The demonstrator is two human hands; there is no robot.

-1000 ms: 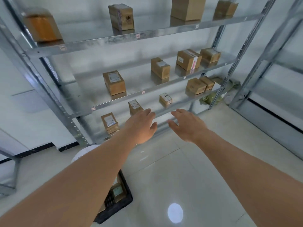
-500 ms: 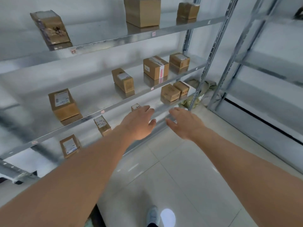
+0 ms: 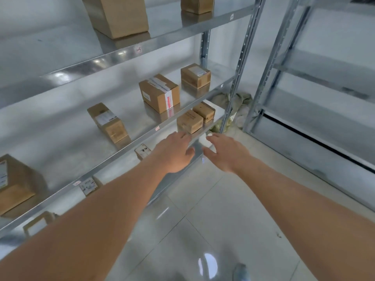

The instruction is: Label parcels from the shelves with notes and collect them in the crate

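Head view: our left hand and right hand, fingers loose, grasping nothing, hover at the lower shelf edge, just short of two small parcels; open floor below.

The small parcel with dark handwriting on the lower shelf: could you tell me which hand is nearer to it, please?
Left. The left hand hovers just right of the small parcel, open; the right hand is farther right, over the floor.
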